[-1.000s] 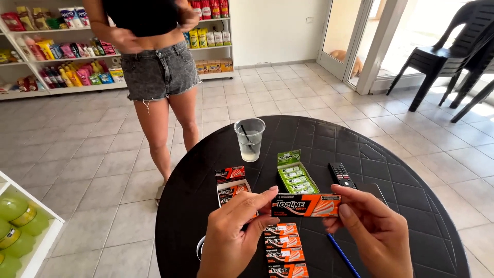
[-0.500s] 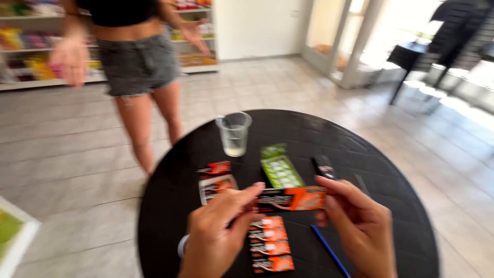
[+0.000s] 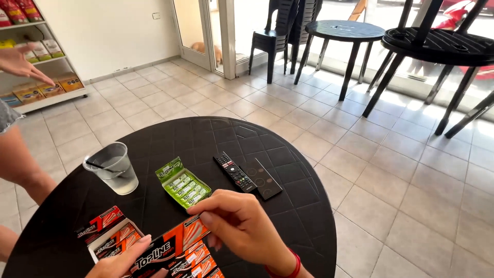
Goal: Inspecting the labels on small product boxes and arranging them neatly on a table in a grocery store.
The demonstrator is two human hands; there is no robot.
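Observation:
Both hands grip one long orange and black gum pack (image 3: 167,246) just above the round black table (image 3: 206,134). My right hand (image 3: 242,226) pinches the pack's right end. My left hand (image 3: 121,261) holds its left end at the bottom edge of the view, only partly visible. Under the pack lie several more orange gum packs (image 3: 198,260), and an open orange and white display box (image 3: 105,234) sits to the left. An open green gum box (image 3: 183,184) lies just beyond my right hand.
A clear plastic cup (image 3: 114,168) with a stirrer stands at the table's left. A black remote control (image 3: 234,171) and a dark phone (image 3: 262,177) lie near the middle. Another person's leg (image 3: 20,164) and hand (image 3: 20,64) are at left. Black chairs (image 3: 280,31) and tables (image 3: 350,31) stand by the door.
The view has swung to the right, so the standing person is now mostly out of frame at left. Both hands still hold the orange pack, now lower in view.

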